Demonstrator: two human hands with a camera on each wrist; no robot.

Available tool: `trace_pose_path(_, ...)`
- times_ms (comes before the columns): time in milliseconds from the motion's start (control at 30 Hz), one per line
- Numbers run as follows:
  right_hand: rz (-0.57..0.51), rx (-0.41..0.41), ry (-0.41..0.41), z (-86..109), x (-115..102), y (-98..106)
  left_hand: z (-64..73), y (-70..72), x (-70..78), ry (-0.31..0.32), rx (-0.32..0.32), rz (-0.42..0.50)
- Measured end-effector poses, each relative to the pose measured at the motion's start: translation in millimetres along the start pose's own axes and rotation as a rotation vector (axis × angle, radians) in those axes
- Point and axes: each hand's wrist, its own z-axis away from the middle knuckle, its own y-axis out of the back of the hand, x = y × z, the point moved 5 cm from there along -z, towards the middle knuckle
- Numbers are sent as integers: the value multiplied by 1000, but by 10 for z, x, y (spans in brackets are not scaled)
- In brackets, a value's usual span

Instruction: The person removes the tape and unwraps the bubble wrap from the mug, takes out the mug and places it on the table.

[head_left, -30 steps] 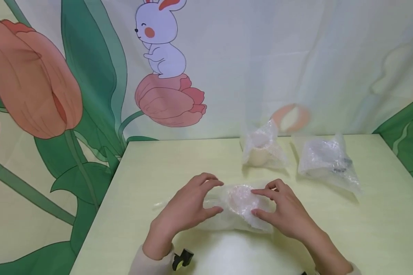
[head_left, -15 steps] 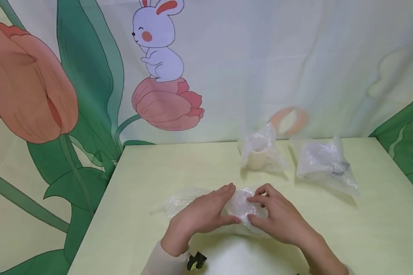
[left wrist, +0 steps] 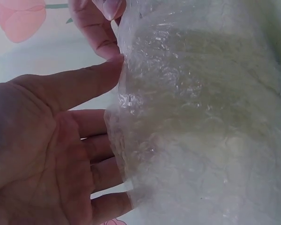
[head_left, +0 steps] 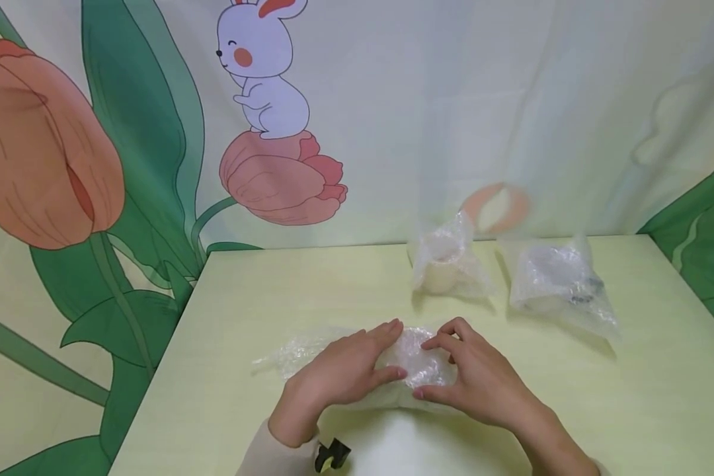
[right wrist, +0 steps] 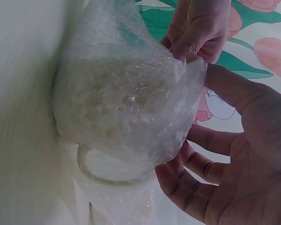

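A bubble-wrapped bundle (head_left: 416, 360) lies between my two hands on the table, its loose end (head_left: 297, 354) sticking out to the left. My left hand (head_left: 345, 370) lies over its left side with long, fairly straight fingers and the thumb apart; in the left wrist view the thumb tip meets the edge of the bubble wrap (left wrist: 192, 117) and the fingertips go behind it. My right hand (head_left: 482, 377) holds the right side between thumb and curled fingers. Seen from the right wrist, a round rim (right wrist: 112, 180) shows below the folded wrap.
Two more bubble-wrapped bundles stand toward the back of the pale table (head_left: 244, 297): one (head_left: 449, 268) with a cream round shape inside, and a wider one (head_left: 556, 281) to its right. A printed curtain (head_left: 393, 119) hangs behind the table edge.
My left hand has moved right and over the bundle, its fingers straighter than before. My right hand has shifted slightly left, its thumb lower on the wrap. The head view has turned a little.
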Motion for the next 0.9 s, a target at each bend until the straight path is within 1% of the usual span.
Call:
trace_pose_path(167,13,-2,14,15,-27,-11,20,3,3,15,7,15)
trace_pose_path(400,43,1,22,12,-54,16,10,19,21,-7,28,24)
trace_pose_path(667,14,-18,15,32,-59,99,11,41,8,-5,27,43)
trace_pose_path(900,-8,-36,28,85,-29,214,1,26,15,-31,26,52)
